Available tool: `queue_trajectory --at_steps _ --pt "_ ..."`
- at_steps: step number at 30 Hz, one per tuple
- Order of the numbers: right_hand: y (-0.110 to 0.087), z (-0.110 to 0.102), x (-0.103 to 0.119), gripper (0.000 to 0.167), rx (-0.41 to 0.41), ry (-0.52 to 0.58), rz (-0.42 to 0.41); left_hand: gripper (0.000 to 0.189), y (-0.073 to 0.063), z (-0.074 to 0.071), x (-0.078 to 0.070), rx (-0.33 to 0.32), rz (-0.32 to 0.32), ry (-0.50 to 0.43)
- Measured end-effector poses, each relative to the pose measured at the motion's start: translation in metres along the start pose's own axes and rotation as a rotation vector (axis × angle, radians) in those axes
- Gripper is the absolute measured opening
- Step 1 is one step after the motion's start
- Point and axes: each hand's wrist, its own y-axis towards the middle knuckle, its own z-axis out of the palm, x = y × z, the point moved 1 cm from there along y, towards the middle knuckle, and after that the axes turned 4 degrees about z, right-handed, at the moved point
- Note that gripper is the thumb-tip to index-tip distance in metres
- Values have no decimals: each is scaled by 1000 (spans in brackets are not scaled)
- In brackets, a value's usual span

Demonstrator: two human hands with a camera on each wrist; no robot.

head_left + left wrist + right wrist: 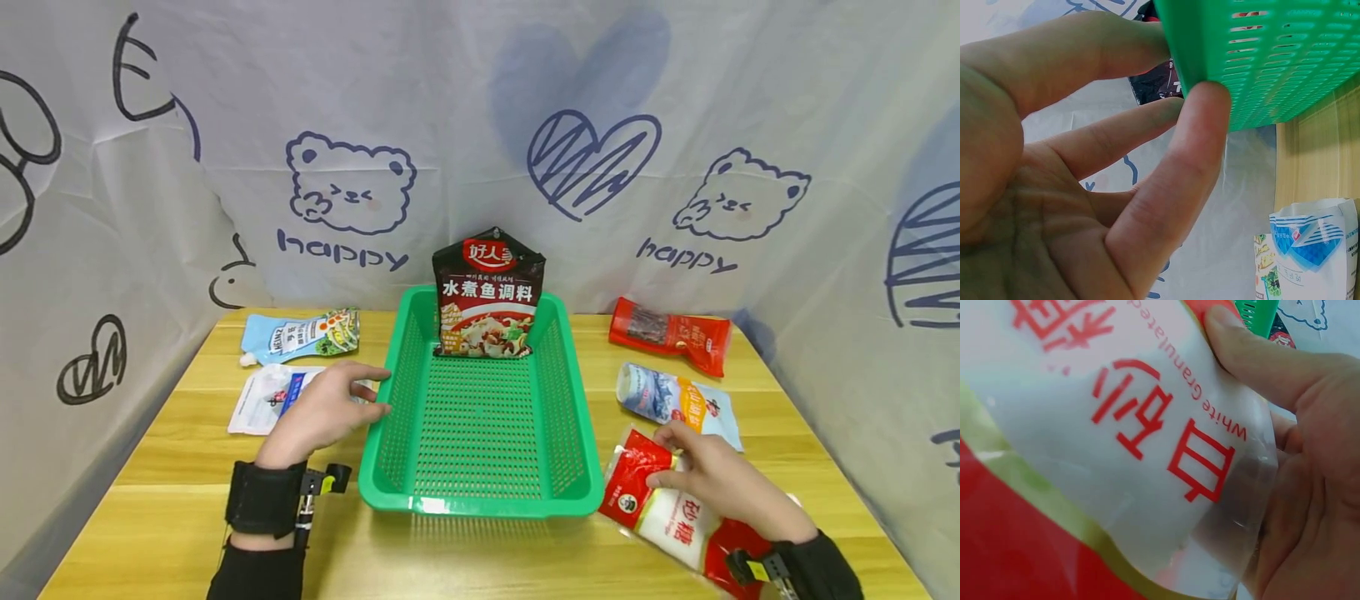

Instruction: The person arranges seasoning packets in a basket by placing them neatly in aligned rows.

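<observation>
A green plastic basket [480,507] stands in the middle of the table. My left hand [326,412] is at its left rim; in the left wrist view the thumb lies at the rim while another fingertip presses the outer wall [1260,75]. A black and red fish seasoning packet [491,296] leans upright at the basket's far end. To the right of the basket, my right hand [716,475] pinches the upper edge of a red and white bag of white granulated sugar [1116,462], thumb on top, other fingers partly hidden behind the bag. The bag lies slanted beside the basket's near right corner.
At the left are a blue Heinz spout pouch [300,333] and a white packet [262,400] partly behind my left hand. At the right lie a red packet [671,335] and a light blue and orange bag [675,400]. A drawn-on white cloth [472,108] hangs behind the table.
</observation>
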Motion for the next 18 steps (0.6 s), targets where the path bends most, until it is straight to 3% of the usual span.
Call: queue_trajectory --at_steps 7,18 --pt "-2 -6 2 50 -113 -25 59 52 1 0 0 2 3 -5" --pt "1 -17 10 51 -345 -4 78 52 1 0 0 3 -5 -1"
